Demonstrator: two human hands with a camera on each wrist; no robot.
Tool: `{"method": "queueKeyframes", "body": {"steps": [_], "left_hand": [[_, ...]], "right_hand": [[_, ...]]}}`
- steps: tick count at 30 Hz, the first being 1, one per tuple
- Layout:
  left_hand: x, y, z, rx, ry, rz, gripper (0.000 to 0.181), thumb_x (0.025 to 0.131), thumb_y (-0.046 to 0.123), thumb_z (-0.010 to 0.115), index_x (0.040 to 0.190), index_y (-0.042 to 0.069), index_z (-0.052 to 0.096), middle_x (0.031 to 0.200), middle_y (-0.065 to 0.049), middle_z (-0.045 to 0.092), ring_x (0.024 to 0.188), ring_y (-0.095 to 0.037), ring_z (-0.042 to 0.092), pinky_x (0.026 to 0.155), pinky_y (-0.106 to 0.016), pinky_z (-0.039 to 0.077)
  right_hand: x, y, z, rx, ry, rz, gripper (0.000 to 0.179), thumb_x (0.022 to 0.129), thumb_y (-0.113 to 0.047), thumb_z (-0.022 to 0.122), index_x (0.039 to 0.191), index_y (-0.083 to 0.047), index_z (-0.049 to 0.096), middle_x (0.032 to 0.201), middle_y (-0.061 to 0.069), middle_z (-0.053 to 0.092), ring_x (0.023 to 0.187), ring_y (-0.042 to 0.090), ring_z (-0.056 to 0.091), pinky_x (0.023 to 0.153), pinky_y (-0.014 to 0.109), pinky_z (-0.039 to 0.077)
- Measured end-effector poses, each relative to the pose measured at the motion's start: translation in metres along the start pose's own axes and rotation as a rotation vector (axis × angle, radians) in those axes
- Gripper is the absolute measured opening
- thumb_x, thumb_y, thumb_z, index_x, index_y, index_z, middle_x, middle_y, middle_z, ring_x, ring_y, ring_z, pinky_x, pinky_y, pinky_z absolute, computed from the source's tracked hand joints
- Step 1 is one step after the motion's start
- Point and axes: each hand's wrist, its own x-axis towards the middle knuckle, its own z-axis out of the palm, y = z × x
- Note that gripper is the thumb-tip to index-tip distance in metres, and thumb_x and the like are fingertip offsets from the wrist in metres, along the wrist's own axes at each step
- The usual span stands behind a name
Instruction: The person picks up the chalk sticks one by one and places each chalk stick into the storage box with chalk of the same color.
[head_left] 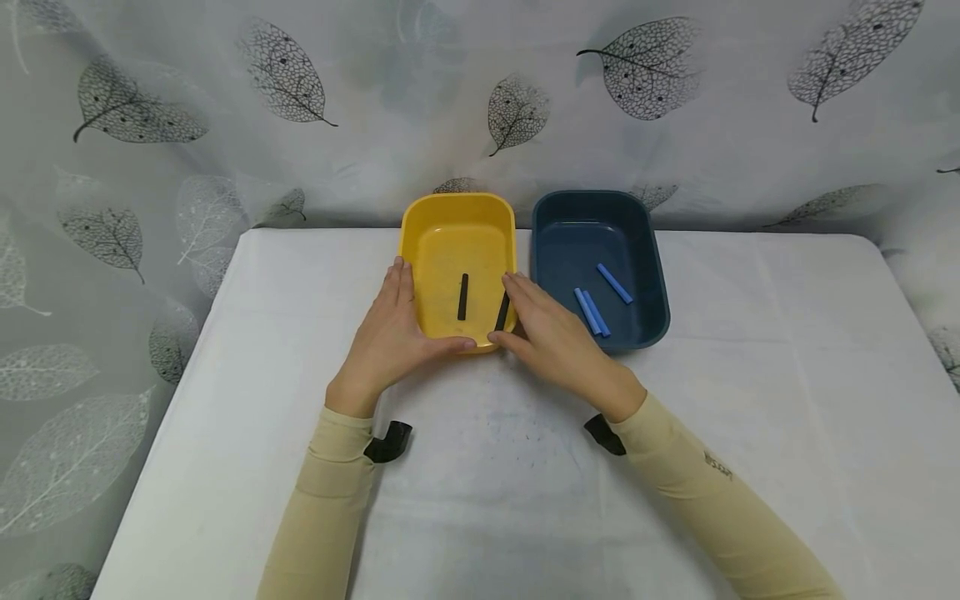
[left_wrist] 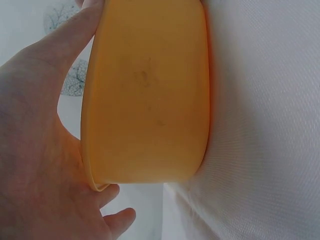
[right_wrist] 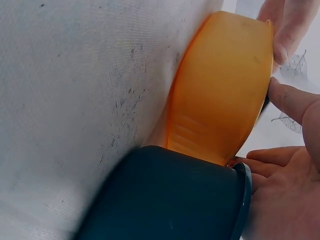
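Observation:
My left hand [head_left: 388, 333] grips the left near corner of a yellow plastic tub [head_left: 420, 218], fingers along its left side and thumb on the front rim. At the tub's right near corner is my right hand [head_left: 558, 337], holding a black chalk-like stick [head_left: 502, 312] between fingertips and thumb, close over the rim. In the right wrist view the thumb [right_wrist: 292, 102] lies right at the yellow rim, with a dark bit of the stick beside it. Another black stick [head_left: 462, 297] lies inside the tub. The left wrist view shows the tub's smudged front wall [left_wrist: 150, 95].
A dark blue tub [head_left: 662, 304] stands just right of the yellow one, holding several blue chalk-like sticks [head_left: 615, 283]. Both sit at the back edge of a table with a white cloth [head_left: 487, 517]. Dark specks mark the cloth. A leaf-print curtain [head_left: 375, 150] hangs behind.

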Motion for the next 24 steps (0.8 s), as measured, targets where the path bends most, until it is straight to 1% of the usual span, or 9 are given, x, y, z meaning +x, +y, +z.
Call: {"method": "queueKeyframes", "body": {"steps": [5,9,15,21,24], "left_hand": [[0.001,0.000,0.001,0.016,-0.003,0.001,0.143,0.069,0.080,0.075,0.163,-0.001,0.003,0.172,-0.019,0.001,0.160,-0.034,0.011,0.128,-0.052,0.023],[0.001,0.000,0.001,0.021,-0.004,-0.006,0.143,0.069,0.081,0.074,0.163,0.000,0.003,0.172,-0.017,0.001,0.159,-0.034,0.012,0.128,-0.054,0.023],[0.002,-0.001,0.001,0.046,0.012,0.003,0.143,0.068,0.082,0.074,0.163,0.001,0.005,0.172,-0.017,0.005,0.160,-0.034,0.011,0.128,-0.056,0.020],[0.000,-0.002,-0.003,0.056,0.045,0.017,0.143,0.067,0.081,0.076,0.163,0.001,0.006,0.172,-0.017,0.009,0.159,-0.035,0.012,0.128,-0.057,0.018],[-0.002,0.000,-0.004,0.046,0.040,0.022,0.141,0.069,0.080,0.076,0.163,0.002,0.005,0.172,-0.017,0.008,0.160,-0.034,0.011,0.129,-0.056,0.017]], "right_hand": [[0.000,0.001,0.001,0.004,-0.010,0.011,0.084,0.100,-0.037,0.067,0.161,0.001,0.023,0.169,0.017,0.023,0.157,0.031,0.024,0.127,0.050,0.027],[-0.001,0.001,0.003,0.008,0.001,0.018,0.084,0.100,-0.036,0.066,0.161,0.001,0.023,0.169,0.016,0.023,0.157,0.031,0.024,0.127,0.050,0.026],[-0.004,0.000,0.004,0.005,0.015,0.018,0.080,0.102,-0.034,0.064,0.161,0.002,0.022,0.169,0.017,0.022,0.158,0.030,0.022,0.128,0.049,0.025],[-0.012,-0.001,0.004,0.016,0.039,0.007,0.078,0.102,-0.030,0.063,0.161,0.001,0.022,0.170,0.016,0.022,0.158,0.029,0.022,0.128,0.049,0.025],[-0.018,-0.001,0.004,0.015,0.055,0.007,0.077,0.102,-0.029,0.064,0.161,0.000,0.023,0.169,0.016,0.023,0.158,0.029,0.023,0.127,0.050,0.026]]}}
